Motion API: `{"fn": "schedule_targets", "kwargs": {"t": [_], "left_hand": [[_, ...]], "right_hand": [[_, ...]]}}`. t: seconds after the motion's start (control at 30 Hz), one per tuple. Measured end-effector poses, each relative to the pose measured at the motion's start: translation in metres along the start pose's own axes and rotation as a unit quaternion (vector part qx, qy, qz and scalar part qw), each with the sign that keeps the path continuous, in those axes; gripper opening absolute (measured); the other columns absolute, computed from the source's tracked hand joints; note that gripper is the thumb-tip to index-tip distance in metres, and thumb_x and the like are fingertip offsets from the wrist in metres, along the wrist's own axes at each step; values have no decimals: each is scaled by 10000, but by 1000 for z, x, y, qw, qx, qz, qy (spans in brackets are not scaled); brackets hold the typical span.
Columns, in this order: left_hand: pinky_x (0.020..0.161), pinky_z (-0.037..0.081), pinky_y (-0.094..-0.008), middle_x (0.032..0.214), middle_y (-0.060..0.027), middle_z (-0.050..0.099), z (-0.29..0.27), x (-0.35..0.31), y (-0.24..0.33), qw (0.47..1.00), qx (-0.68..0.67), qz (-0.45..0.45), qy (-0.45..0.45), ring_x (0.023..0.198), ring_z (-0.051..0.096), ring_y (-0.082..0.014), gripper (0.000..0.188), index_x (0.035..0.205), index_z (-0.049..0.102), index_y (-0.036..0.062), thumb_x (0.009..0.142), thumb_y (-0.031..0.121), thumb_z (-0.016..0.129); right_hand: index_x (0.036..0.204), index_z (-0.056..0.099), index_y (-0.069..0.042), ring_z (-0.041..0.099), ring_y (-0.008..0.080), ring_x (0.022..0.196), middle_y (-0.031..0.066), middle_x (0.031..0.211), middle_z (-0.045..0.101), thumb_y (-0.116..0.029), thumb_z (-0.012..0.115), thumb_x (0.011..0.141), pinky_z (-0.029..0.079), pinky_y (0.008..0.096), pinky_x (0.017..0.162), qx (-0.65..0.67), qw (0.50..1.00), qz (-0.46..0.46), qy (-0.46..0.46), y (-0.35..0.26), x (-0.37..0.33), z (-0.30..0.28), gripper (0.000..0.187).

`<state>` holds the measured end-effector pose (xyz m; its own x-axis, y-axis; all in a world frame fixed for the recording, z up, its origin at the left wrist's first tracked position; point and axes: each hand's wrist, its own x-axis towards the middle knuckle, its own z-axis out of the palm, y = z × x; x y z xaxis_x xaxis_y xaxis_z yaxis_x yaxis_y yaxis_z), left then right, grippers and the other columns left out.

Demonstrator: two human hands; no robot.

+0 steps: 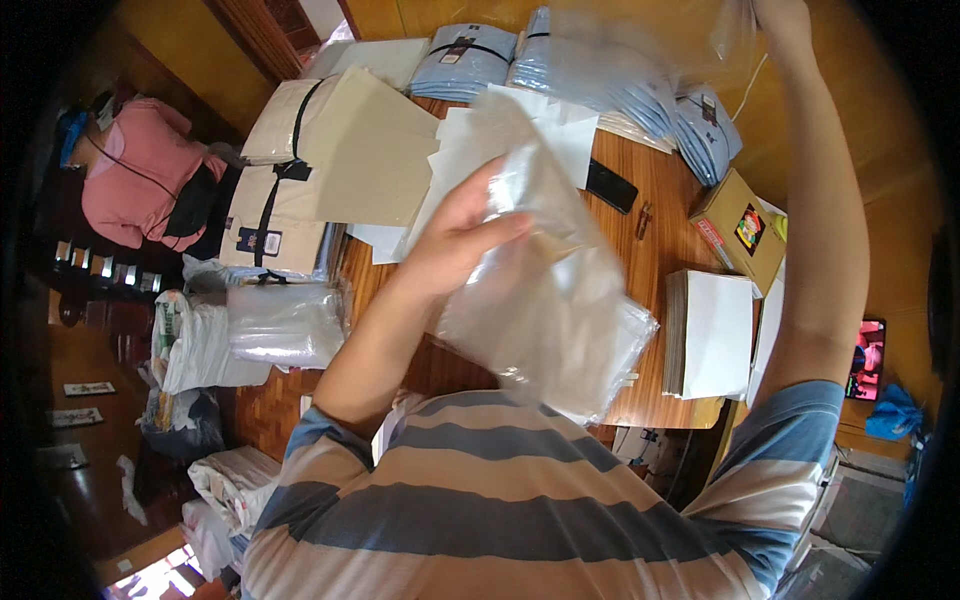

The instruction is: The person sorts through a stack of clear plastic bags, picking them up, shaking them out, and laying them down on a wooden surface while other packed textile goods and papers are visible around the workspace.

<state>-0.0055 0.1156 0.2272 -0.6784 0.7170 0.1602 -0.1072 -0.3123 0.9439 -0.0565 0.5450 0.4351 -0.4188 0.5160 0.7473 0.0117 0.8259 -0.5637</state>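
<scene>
My left hand is raised over the wooden table and grips a clear plastic bag with a folded pale garment inside; the bag hangs down toward my striped shirt. My right hand is stretched far up at the top edge, holding the corner of another thin clear plastic bag that drapes over the stacked light-blue folded shirts.
Beige folded shirts with black straps lie at the table's left. A black phone, a cardboard box and a stack of white cards sit at the right. Plastic-wrapped bundles lie on the floor; a person in pink sits far left.
</scene>
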Motion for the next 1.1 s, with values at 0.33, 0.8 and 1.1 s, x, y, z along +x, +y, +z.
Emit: {"fn": "schedule_targets", "kwargs": {"t": [0.33,0.8,1.1], "left_hand": [[892,543,-303,1322,-86,612,10,-41,-155,971,-12,-230,59,1066,645,-147,674,1590,284,83,979,-16,552],[1099,418,-357,1437,-219,512,-25,-82,-239,936,-207,-217,186,1381,439,-264,770,1570,191,-64,981,131,647],[1078,448,-371,1424,-205,533,-21,-62,-201,958,24,-270,92,1297,535,-263,771,1525,314,-71,923,134,748]], "right_hand": [[755,628,23,514,119,583,28,655,596,-275,613,967,429,306,529,147,957,227,104,46,-175,-27,367],[904,575,7,633,146,561,67,727,604,-212,577,1060,562,292,556,223,817,530,-41,-22,-573,-86,268],[992,675,16,601,102,608,51,762,658,-231,681,1009,481,243,546,263,705,547,-367,-37,-581,-131,247]]}}
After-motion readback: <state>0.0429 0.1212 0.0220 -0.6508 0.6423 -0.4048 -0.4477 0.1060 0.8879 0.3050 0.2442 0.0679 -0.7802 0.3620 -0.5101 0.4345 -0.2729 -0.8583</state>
